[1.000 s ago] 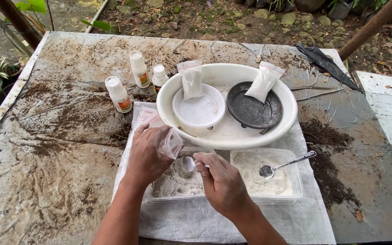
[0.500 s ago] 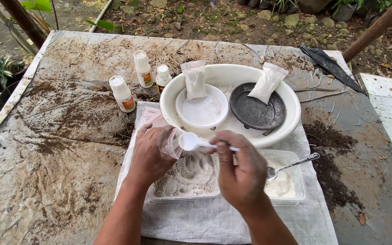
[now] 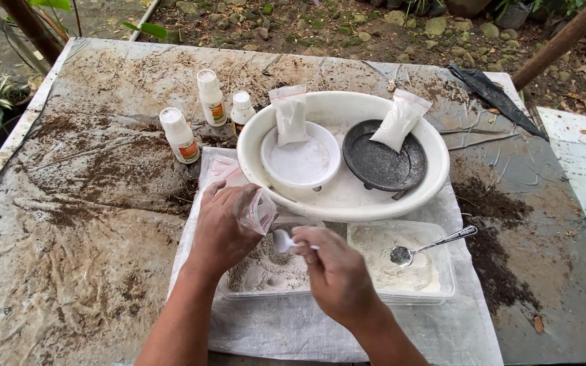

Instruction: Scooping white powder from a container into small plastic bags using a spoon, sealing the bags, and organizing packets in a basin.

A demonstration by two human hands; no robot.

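Note:
My left hand (image 3: 225,227) holds a small clear zip bag (image 3: 260,209) open-side toward the right, above a clear plastic tray of greyish-white powder (image 3: 266,274). My right hand (image 3: 337,274) grips a small white plastic spoon (image 3: 283,240), its bowl just below the bag's mouth and over the tray. A second clear tray (image 3: 401,261) to the right holds white powder and a metal spoon (image 3: 432,244). Both trays sit on a white woven sheet (image 3: 306,325).
A large white basin (image 3: 344,196) behind the trays holds a white bowl (image 3: 300,163), a black dish (image 3: 382,163) and two filled zip bags (image 3: 289,115). Three white bottles (image 3: 210,98) stand to its left. Soil is scattered on the grey-covered table (image 3: 69,203).
My right hand has lowered the white spoon from the bag's mouth toward the powder tray. My left hand still holds the bag in about the same place.

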